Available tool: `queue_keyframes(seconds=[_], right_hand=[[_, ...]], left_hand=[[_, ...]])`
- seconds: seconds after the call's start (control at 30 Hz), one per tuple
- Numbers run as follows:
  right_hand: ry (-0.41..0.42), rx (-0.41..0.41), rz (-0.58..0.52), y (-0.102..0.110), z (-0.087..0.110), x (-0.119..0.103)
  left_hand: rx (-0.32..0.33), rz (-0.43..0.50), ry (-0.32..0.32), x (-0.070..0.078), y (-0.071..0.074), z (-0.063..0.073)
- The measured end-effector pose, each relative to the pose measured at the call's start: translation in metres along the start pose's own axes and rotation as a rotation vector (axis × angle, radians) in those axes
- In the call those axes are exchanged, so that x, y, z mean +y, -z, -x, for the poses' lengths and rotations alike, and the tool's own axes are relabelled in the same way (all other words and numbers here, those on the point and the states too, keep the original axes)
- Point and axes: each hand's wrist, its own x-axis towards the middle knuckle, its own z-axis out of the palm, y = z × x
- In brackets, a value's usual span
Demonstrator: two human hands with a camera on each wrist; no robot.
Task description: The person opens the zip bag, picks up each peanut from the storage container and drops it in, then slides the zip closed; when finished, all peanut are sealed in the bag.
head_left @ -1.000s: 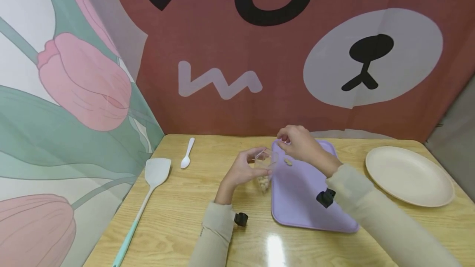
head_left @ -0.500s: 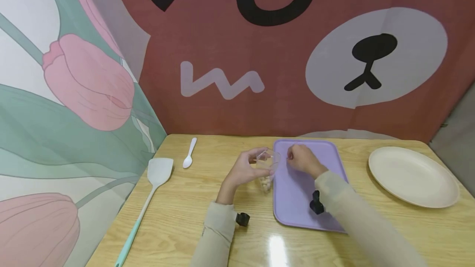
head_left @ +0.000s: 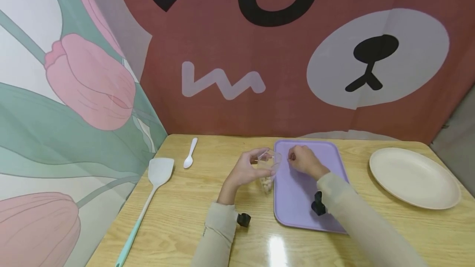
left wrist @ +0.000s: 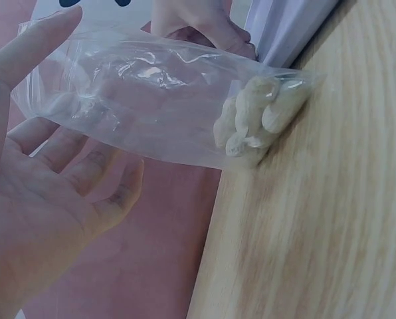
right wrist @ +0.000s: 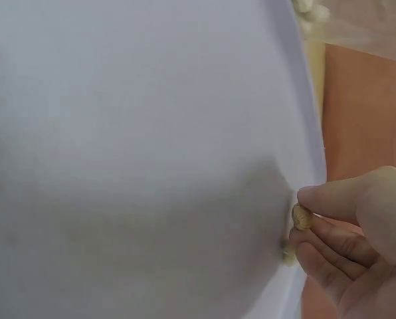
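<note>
My left hand (head_left: 245, 170) holds the mouth of a clear plastic bag (left wrist: 145, 86), thumb on one side and fingers on the other. Several unshelled peanuts (left wrist: 251, 116) sit at the bag's bottom, which hangs by the left edge of a purple tray (head_left: 308, 207). Over the tray's far left part, my right hand (head_left: 304, 161) pinches a peanut (right wrist: 302, 217) between thumb and fingers. Just below those fingertips, in the right wrist view, another pale piece (right wrist: 289, 255) shows on the tray, partly covered.
A beige oval plate (head_left: 413, 178) lies right of the tray. On the left are a small white spoon (head_left: 188, 161) and a white spatula (head_left: 161, 172) with a mint-green handle. A printed cloth (head_left: 222, 114) hangs behind the wooden table (head_left: 185, 217).
My right hand has come down and nearer from the tray's far edge to where a peanut lay in sight. The left hand and bag have stayed nearly still.
</note>
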Motion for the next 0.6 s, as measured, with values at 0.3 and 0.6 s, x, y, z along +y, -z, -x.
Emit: queue_keyframes(seconds=[0.3,0.6], right_hand=[[0.107,0.09,-0.058,0.05,-0.007,-0.034],[0.274,0.102,-0.094,0.076,0.001,-0.095]], left_hand=[[0.031,-0.008,-0.006,-0.024,-0.003,-0.007],[0.009,-0.003,-0.022,-0.025,-0.002,-0.005]])
